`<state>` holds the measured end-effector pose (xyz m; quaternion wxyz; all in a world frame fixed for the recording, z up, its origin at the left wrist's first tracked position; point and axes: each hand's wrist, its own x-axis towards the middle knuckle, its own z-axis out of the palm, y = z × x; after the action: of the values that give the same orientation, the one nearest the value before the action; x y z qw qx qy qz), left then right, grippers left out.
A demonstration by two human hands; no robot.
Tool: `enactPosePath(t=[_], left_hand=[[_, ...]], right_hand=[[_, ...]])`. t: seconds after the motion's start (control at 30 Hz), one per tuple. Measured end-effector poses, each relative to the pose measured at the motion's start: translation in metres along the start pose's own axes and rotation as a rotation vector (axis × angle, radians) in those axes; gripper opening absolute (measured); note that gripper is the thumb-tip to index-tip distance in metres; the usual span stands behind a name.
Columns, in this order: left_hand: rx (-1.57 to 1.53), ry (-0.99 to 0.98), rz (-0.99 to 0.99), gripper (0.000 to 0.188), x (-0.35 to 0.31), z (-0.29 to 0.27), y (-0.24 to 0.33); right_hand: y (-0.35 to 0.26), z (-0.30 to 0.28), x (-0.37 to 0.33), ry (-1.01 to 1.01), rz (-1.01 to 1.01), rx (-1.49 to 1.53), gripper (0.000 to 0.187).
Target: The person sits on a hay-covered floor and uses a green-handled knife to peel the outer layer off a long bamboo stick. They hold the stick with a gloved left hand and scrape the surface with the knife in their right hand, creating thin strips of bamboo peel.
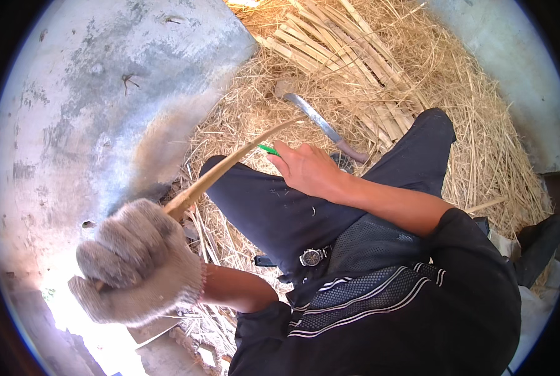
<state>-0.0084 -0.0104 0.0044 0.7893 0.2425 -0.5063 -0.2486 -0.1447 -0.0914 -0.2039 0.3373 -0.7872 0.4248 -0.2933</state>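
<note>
gloved left hand [139, 263] around bamboo strip [230, 164]

thin bamboo strip [230, 166] — tan, slanted

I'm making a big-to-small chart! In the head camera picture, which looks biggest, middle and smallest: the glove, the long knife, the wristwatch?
1. Knitted glove on the left hand, though it's nearest the camera.
2. Long knife on the straw.
3. Wristwatch, smallest.
</note>
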Motion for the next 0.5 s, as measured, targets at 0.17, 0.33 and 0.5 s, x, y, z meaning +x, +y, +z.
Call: enactPosePath(t=[0.17, 0.33, 0.5], left_hand=[[-0.046, 0.038, -0.025, 0.047, 0.005, -0.003, 0.002], [0.025, 0.058, 0.006, 0.046, -0.004, 0.014, 0.000], [0.002, 0.094, -0.022, 0.046, 0.001, 0.009, 0.004]], right_hand=[[-0.012, -0.007, -0.004, 0.021, -0.012, -0.033, 0.031], [0.011, -0.006, -0.010, -0.027, 0.036, -0.122, 0.033], [0.000, -0.008, -0.007, -0.067, 0.057, -0.060, 0.034]])
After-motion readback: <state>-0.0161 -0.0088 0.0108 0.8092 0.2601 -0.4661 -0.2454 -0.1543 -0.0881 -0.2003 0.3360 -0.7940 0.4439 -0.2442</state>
